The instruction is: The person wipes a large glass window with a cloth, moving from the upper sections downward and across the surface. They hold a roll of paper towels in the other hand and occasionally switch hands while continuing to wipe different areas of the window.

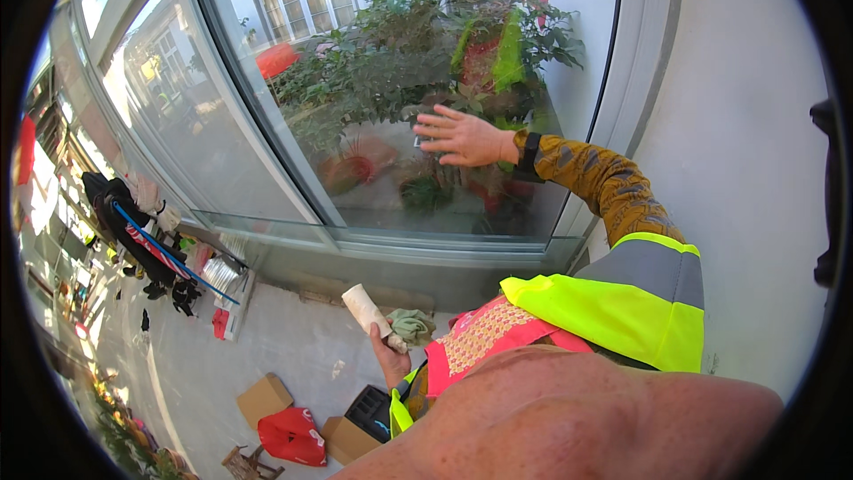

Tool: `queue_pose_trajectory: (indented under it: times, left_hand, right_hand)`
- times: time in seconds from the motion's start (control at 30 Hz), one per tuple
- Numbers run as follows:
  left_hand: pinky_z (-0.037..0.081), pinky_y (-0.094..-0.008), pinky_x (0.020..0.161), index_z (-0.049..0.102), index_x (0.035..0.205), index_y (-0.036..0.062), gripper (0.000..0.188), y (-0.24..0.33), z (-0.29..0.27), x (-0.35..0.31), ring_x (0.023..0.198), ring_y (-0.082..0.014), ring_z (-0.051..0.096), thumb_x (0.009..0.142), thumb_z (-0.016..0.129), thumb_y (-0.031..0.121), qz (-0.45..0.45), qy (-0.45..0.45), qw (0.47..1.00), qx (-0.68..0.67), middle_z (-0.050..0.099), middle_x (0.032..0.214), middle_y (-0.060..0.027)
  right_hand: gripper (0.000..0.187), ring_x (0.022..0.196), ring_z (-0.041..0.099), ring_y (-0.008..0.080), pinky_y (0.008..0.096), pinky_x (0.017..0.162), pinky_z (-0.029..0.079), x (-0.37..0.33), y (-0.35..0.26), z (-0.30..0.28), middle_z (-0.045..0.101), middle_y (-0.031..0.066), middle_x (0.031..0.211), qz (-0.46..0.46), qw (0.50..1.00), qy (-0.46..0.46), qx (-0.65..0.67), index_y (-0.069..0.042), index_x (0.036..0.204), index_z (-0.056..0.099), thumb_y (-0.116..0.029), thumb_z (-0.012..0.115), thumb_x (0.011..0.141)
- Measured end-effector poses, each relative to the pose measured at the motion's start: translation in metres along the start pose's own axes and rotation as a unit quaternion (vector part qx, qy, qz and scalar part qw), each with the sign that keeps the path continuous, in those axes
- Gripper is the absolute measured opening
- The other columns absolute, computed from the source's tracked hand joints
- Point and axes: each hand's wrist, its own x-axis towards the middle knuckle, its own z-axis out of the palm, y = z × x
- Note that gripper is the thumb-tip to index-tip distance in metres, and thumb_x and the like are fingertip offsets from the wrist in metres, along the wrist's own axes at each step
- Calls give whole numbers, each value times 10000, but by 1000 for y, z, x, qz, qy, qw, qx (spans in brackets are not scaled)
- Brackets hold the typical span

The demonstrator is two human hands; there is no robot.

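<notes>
My right hand is raised in front of the large window pane, fingers spread and flat, holding nothing. It lies at or very near the glass; I cannot tell for sure that it touches. Lower down, my left hand is closed around a cream-coloured roll, tilted with its upper end to the left. A crumpled grey-green cloth is bunched against the roll at the same hand. Part of that hand is hidden behind the roll and my clothing. Plants and reflections show in the glass.
A pale window frame surrounds the pane, and a white wall rises at the right. On the floor stand an open cardboard box, a red bag and a small wooden stool. Clothes and other items hang at the left.
</notes>
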Motion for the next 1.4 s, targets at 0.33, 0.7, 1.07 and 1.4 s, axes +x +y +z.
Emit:
queue_pose_trajectory:
  times: [0.33,0.7,1.07,1.4]
  left_hand:
    - [535,-321,750,631,1045,19,453,-8,0,-22,853,-193,651,949,621,462,61,33,997,-34,653,945,-69]
    - [534,-324,751,626,1098,23,474,-2,20,-38,867,-198,649,934,636,468,44,52,998,3,659,972,-73]
    - [508,-325,860,635,1114,-4,463,-19,6,-79,955,-200,636,951,628,429,66,139,988,-22,657,1034,-81]
    - [525,-321,842,598,1214,12,489,-41,22,-135,971,-189,644,953,619,425,113,275,954,-26,659,1070,-78]
  right_hand:
    - [878,1482,191,440,565,1198,151,31,172,-291,211,278,1597,356,691,296,-555,104,1488,296,-519,568,933]
    - [979,1477,206,417,534,1217,142,161,142,-197,273,298,1554,190,859,259,-398,140,1445,337,-578,633,850]
    - [863,1505,181,355,511,1235,114,197,34,46,280,204,1597,-34,923,-66,-378,71,1477,370,-562,493,903]
    - [787,1540,-33,250,459,1251,-65,124,-54,315,42,34,1674,-244,846,-258,-399,-117,1597,123,-606,312,1010]
